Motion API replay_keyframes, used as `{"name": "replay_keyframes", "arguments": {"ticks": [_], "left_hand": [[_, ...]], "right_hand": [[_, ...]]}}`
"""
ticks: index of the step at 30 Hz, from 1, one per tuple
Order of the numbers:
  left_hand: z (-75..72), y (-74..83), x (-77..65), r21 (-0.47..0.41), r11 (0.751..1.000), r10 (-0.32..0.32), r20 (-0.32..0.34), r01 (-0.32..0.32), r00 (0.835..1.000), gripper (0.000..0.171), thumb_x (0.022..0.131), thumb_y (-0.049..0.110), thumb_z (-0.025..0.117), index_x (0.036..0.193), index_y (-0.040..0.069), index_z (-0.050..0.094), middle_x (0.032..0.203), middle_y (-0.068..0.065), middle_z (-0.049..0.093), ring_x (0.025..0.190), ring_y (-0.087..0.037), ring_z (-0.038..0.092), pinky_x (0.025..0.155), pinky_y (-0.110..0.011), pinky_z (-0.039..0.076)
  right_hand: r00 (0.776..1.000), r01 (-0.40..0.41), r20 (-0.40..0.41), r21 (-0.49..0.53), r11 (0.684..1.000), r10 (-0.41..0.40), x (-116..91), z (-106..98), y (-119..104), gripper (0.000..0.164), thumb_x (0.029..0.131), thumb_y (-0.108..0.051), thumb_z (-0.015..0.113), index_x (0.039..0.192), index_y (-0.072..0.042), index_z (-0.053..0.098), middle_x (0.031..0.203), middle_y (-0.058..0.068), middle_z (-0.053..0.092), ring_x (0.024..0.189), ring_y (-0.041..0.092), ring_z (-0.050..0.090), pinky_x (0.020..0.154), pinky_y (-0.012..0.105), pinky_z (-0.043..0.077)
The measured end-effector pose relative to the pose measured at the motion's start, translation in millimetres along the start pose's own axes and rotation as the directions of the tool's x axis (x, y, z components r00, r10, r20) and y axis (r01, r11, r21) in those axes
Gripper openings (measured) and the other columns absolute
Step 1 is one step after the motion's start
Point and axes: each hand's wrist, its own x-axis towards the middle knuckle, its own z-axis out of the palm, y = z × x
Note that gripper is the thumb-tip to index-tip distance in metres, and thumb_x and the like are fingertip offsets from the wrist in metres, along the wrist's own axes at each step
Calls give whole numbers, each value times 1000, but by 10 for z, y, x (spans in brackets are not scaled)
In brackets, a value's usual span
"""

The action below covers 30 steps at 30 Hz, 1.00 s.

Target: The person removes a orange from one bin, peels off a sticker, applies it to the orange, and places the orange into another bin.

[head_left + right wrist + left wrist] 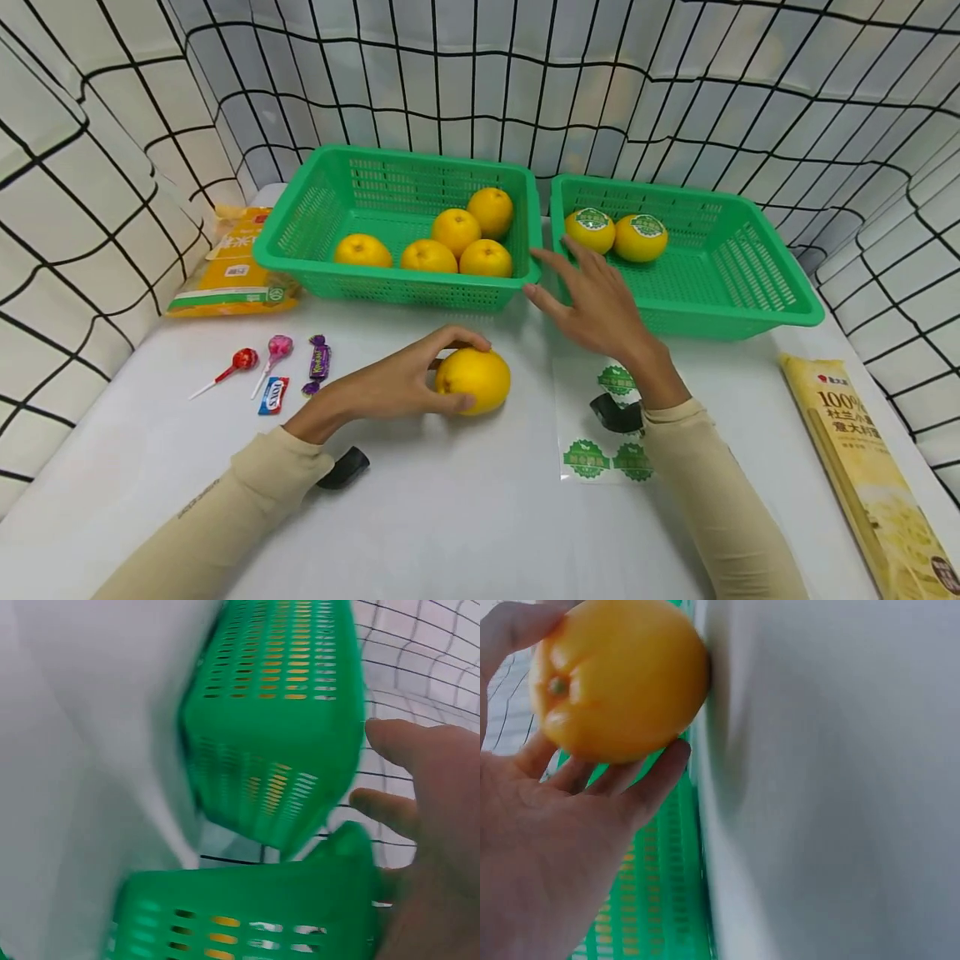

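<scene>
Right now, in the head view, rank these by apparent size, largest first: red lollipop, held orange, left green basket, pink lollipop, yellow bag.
1. Left green basket
2. Yellow bag
3. Held orange
4. Red lollipop and pink lollipop: they look too alike to rank.

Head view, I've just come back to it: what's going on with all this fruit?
A person's left hand grips a yellow-orange fruit in front of the left green basket, with no label visible on it. The right hand reaches to where the two baskets meet, with no fruit in its fingers. The left basket holds five fruits with no labels showing; the right green basket holds two with green labels. A sheet of green labels lies by the right forearm.
</scene>
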Motion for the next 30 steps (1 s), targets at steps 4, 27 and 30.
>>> {"name": "replay_keyframes", "arguments": {"ticks": [4, 27, 30], "left_hand": [[-61, -31, -117, 26, 1000, 11, -21, -10, 1000, 60, 95, 25, 83, 146, 30, 53, 155, 5, 44, 145, -23, 40, 117, -55, 43], [-26, -94, -234, -51, 998, -45, -135, 39, 990, 63, 94, 27, 84, 145, 23, 48, 150, 1, 51, 141, -27, 46, 117, -54, 45], [-43, -100, -243, -56, 995, -86, -123, 80, 989, 65, 94, 31, 84, 146, 25, 47, 150, 0, 50, 134, -28, 53, 113, -51, 50]], "right_hand": [[988, 105, -116, 40, 994, -99, -159, -118, -120, 47, 104, -34, 71, 146, -14, 62, 155, 18, 50, 142, 37, 47, 112, 62, 44], [859, -8, 507, 153, 988, -72, -1219, 30, 65, 35, 84, -36, 91, 97, -25, 60, 92, -10, 55, 89, 6, 51, 79, 25, 47], [852, -38, 519, 193, 981, -69, -1197, 34, 80, 36, 85, -34, 90, 102, -22, 60, 93, -9, 57, 88, 7, 54, 78, 25, 49]]}}
